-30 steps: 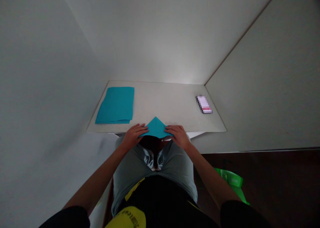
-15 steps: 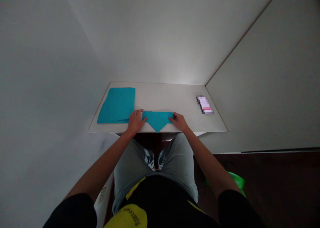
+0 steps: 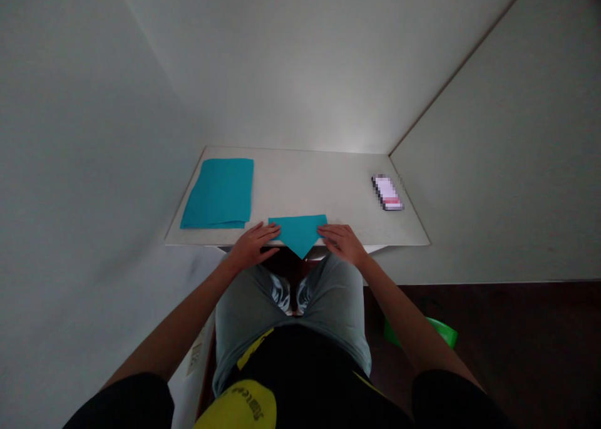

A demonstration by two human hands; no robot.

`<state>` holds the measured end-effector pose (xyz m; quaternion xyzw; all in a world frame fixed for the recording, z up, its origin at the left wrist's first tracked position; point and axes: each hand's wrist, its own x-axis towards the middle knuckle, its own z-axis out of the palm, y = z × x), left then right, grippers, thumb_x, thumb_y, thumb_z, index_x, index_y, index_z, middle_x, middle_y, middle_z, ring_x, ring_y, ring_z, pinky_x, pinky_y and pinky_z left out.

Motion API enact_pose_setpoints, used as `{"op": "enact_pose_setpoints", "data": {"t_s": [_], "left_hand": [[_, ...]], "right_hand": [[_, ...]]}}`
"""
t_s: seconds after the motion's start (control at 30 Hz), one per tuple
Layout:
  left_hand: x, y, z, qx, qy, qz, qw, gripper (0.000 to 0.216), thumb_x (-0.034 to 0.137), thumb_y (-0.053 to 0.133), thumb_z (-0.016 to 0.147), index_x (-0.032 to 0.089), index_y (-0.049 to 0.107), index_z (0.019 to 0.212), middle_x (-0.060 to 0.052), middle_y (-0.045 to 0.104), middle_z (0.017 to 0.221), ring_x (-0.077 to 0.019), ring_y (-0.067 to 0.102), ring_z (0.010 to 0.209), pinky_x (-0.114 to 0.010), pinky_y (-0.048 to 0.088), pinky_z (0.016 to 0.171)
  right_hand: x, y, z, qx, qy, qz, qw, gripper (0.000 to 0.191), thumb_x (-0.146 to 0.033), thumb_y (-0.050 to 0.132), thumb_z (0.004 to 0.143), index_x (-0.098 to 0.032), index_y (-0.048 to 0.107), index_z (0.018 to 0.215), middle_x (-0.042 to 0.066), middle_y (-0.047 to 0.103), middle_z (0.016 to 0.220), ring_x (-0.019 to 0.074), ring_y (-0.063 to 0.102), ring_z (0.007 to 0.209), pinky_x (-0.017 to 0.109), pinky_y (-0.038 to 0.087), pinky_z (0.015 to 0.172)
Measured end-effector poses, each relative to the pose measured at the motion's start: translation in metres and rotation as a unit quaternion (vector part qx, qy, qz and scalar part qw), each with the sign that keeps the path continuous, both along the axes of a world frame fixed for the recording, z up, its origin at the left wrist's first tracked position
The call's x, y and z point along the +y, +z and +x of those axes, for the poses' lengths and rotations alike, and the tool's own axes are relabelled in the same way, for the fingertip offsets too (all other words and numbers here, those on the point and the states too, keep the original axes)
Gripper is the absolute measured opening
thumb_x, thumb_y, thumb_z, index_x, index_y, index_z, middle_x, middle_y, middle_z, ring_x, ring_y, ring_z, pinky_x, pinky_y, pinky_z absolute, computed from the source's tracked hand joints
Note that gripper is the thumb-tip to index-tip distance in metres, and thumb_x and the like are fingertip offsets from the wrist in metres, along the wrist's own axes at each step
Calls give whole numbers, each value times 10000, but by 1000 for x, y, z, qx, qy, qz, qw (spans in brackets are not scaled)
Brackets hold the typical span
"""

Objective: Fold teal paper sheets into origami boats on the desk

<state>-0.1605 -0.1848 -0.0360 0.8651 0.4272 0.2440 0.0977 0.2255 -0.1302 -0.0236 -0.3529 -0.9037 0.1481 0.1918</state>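
A folded sheet of blue paper (image 3: pixel 299 232) lies at the front edge of the white table, its pointed flap toward me and sticking out past the edge. My left hand (image 3: pixel 256 244) rests on its left end, fingers stretched out over the paper and thumb apart below. On the right end lie the extended fingers of my right hand (image 3: pixel 344 241), palm down. Neither hand is wrapped around the paper. To the left is a stack of blue paper sheets (image 3: pixel 218 194), its lower edges slightly uneven.
The white table (image 3: pixel 310 178) meets walls at the back and on both sides. A phone (image 3: pixel 387 192) with a blurred screen lies at its right. Below right, a green plastic object (image 3: pixel 441 332) is partly hidden behind my right arm.
The folded paper has slid toward me, so its point hangs farther over the edge. Both hands have moved nearer too, from gripping its ends to lying flat on them.
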Motion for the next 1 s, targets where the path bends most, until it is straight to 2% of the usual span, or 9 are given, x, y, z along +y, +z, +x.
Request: {"op": "enact_pose_setpoints", "data": {"t_s": [0.07,0.17,0.3,0.4,0.53,0.63,0.77,0.9,1.0], "left_hand": [[-4,-4,-7,-4,-24,23,999,492,426,660,1048,237,642,1501,-113,668,1538,-249,596,1485,-529,420,1305],[-4,-13,-13,-25,-24,42,999,363,380,616,1082,272,700,1419,-72,740,1444,-224,663,1411,-509,468,1265],[2,-18,-14,-52,-16,16,998,276,406,590,1095,297,780,1262,-42,794,1344,-224,721,1327,-516,492,1226],[14,-7,-14,-63,-14,-38,997,255,424,603,1083,305,817,1153,-33,831,1246,-225,755,1250,-474,533,1156],[36,15,-7,-44,-25,-115,992,197,434,711,1010,280,831,990,-45,830,1090,-240,760,1080,-418,568,1011],[50,23,2,-9,19,-154,988,242,429,845,886,252,807,1045,-76,768,1128,-278,700,1120,-430,546,1032],[61,23,11,-1,94,-164,982,657,454,961,718,226,704,1278,-115,642,1333,-332,591,1280,-476,500,1125],[70,22,15,4,104,-190,976,539,448,965,686,221,715,1105,-97,625,1256,-317,589,1221,-450,505,1088],[77,25,17,4,132,-219,967,514,416,973,645,205,699,1026,-91,660,1151,-301,625,1115,-403,526,979]], "right_hand": [[-4,0,7,4,24,5,1000,395,-416,577,1103,-302,697,1462,80,733,1461,287,672,1366,495,496,1094],[-4,0,12,19,54,-4,998,357,-445,611,1088,-322,739,1399,76,757,1420,290,711,1297,485,527,1041],[2,3,10,60,68,-53,994,274,-408,575,1107,-340,809,1233,54,822,1265,254,756,1138,464,553,1004],[10,7,3,87,51,-99,990,253,-433,606,1090,-323,823,1160,55,832,1134,250,742,1075,465,560,1012],[24,10,-5,74,35,-166,983,253,-440,648,1055,-273,827,1122,82,749,1056,234,713,983,418,587,953],[35,8,-7,52,22,-147,988,365,-466,723,999,-249,774,1289,120,682,1178,273,677,1083,463,570,1014],[49,4,-4,12,-2,-88,996,639,-504,807,926,-234,646,1483,190,592,1406,373,567,1290,598,462,1148],[64,5,-5,-17,9,-89,996,549,-492,810,925,-219,676,1382,188,588,1385,372,535,1327,582,419,1165],[78,8,-9,-22,29,-101,994,418,-446,852,888,-235,716,1223,153,622,1316,349,563,1283,562,423,1147]]}}
